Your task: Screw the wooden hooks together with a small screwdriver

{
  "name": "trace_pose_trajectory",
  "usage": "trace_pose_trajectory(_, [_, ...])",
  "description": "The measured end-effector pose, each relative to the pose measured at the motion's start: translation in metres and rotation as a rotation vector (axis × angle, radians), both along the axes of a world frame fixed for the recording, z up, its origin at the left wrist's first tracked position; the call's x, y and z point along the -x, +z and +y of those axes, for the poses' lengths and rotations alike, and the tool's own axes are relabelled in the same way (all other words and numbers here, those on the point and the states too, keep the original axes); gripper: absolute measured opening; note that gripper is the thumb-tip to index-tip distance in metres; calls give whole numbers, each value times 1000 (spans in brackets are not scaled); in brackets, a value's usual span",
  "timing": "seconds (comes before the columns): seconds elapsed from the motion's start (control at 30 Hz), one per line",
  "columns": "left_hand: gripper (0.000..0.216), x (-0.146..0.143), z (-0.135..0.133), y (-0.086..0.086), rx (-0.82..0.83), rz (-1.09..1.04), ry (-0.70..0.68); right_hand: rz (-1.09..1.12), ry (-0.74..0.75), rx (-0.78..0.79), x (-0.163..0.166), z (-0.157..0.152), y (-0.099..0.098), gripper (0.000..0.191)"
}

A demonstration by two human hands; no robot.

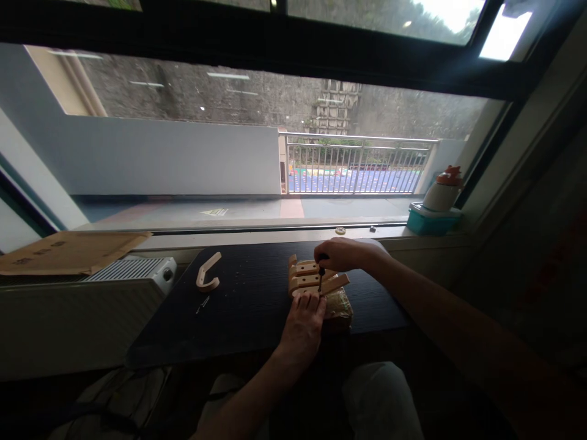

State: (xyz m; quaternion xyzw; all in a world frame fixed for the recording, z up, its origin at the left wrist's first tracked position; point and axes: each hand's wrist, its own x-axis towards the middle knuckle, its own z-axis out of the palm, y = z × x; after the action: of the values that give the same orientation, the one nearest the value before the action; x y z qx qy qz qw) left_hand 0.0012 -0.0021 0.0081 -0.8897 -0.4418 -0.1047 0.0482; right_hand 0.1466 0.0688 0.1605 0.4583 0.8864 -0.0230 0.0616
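Pressing down, left hand (303,324) lies flat on the near end of the wooden rack (312,282) at mid-table (247,318). Right hand (342,253) grips a screwdriver (321,278) upright over it, tip down. Rack's bars run left-right; loose wooden hook (208,273) lies well left.

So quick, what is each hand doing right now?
Left hand: fingers flat, pressing down on the wooden hook rack.
Right hand: closed around a dark screwdriver, tip on the rack.
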Motion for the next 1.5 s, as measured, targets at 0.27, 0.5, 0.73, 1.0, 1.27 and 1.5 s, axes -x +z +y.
trace_pose_trajectory(0.27, [57, 0, 0, 1, 16, 1, -4, 11, -104, -29, 1, -2, -9, 29])
trace_pose_trajectory(0.5, [56, 0, 0, 3, 15, -10, -10, -63, -66, -56, 4, -8, -1, 27])
trace_pose_trajectory(0.73, [56, 0, -1, 2, 15, -14, -5, -29, -38, -30, 2, -7, -2, 24])
trace_pose_trajectory(1.0, [52, -1, 7, 8, -4, -29, 17, -6, -26, -85, 2, 3, -7, 26])
trace_pose_trajectory(1.27, [51, 4, 19, 5, -36, -59, 6, -19, -66, -99, 9, 10, -12, 27])
trace_pose_trajectory(1.5, [52, 3, 18, 5, -22, -31, 13, -31, -102, -76, 8, 16, -10, 27])
